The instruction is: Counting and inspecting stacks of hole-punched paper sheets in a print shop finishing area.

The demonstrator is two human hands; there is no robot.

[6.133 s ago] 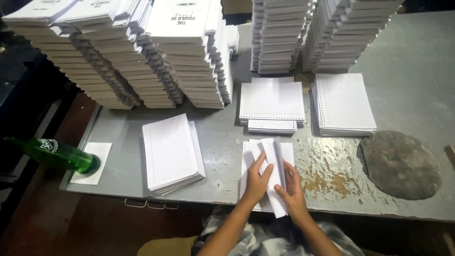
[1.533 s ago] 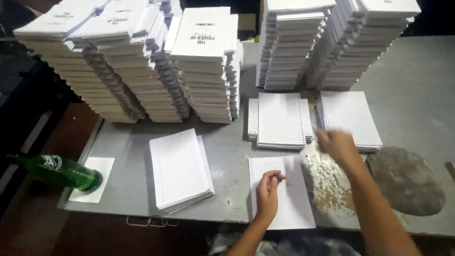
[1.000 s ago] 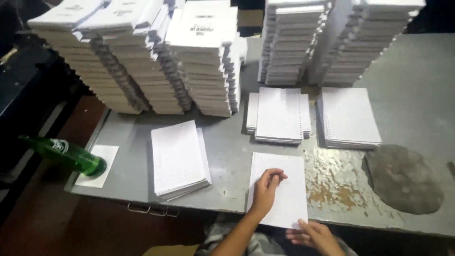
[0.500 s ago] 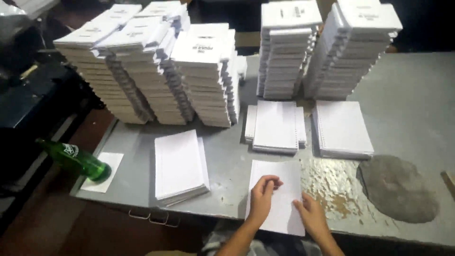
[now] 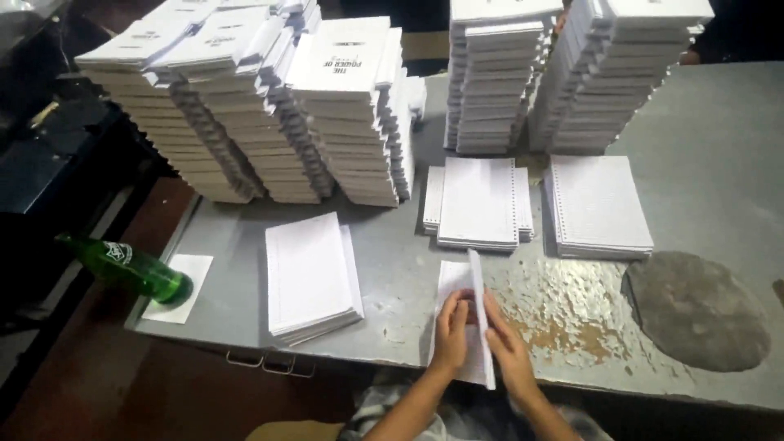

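White paper bundle [image 5: 480, 318], flat before, now stands between both hands.

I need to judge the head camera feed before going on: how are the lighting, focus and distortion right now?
Head view: soft and a bit blurred overall; the paper stacks are bright, near washed out; the floor at left is dim; the green bottle shows a small glint; the table edges bow slightly; both hands, left hand and right hand, on the folded sheet are sharp enough.

Both hands [image 5: 482, 339] folding paper sheet [image 5: 474, 306] on table [image 5: 719, 147].
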